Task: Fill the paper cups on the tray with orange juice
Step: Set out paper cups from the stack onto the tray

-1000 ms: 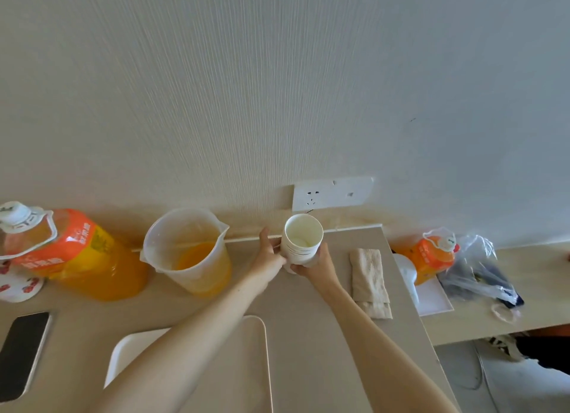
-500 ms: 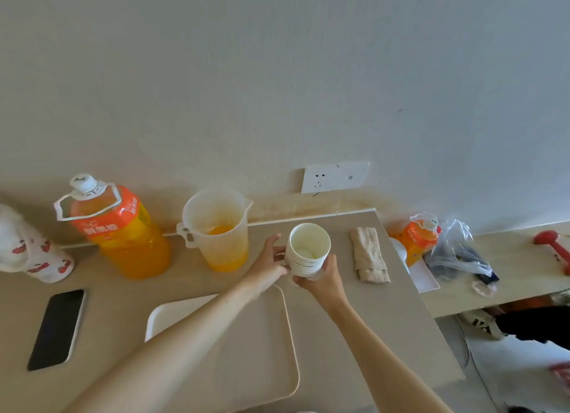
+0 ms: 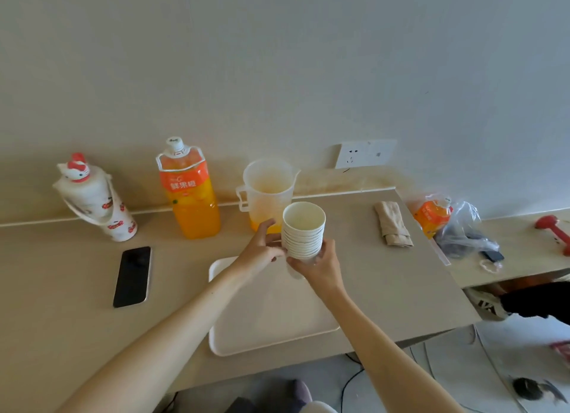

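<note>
Soft, even daylight filled the room, the wall [image 3: 308, 57] cooler and brighter toward the right. Shadows were faint, just a dim warm band along the wall's foot. The juice bottle [image 3: 192, 202] glowed through. The paper cups [image 3: 303, 230] at centre looked sharp; the wide lens bowed the table [image 3: 61, 289] edge, and the corners were soft.

The cups [image 3: 303, 230] were white, banded by their stacked rims. The tray [image 3: 277, 329] was cream. At 11 o'clock from it, the bottle [image 3: 191, 196] showed orange juice, an orange label with white characters and a white cap. The jug [image 3: 268, 190] was clear, orange at the bottom. The phone [image 3: 132, 276], at 9 o'clock, was black; the flask [image 3: 95, 199] white with red motifs. The cloth [image 3: 393, 224] was beige, the table [image 3: 61, 273] tan
</note>
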Available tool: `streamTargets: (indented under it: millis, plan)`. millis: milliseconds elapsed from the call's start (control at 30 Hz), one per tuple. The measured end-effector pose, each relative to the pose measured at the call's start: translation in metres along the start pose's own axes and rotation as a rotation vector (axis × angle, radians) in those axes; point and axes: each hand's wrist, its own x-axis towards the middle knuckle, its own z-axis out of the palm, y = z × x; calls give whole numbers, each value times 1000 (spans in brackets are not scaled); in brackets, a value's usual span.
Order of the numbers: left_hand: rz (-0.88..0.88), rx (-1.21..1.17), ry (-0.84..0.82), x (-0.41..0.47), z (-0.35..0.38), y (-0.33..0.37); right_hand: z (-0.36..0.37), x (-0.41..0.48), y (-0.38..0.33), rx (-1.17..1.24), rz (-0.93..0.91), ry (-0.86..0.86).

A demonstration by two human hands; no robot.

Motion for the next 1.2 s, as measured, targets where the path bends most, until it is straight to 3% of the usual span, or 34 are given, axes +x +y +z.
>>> streamTargets:
  millis: [167, 300, 467, 567, 867, 1200]
  plan:
    - [156, 49, 107, -13, -15, 14, 2, -4, -9, -68, -6, 10]
    - [466, 362, 123, -16, -22, 32, 0, 1, -14, -106, 0, -9]
    - [912, 839, 353, -8, -20, 37, -3, 3, -16, -119, 3, -26]
    - [1071, 1010, 395, -6, -18, 38, -4, 5, -16, -110, 10, -29]
    - [1164, 1361, 378, 2, -15, 44, -3, 14, -18, -130, 16, -70]
    - [1036, 1462, 427, 7, -23, 44, 10, 21, -21, -122, 27, -71]
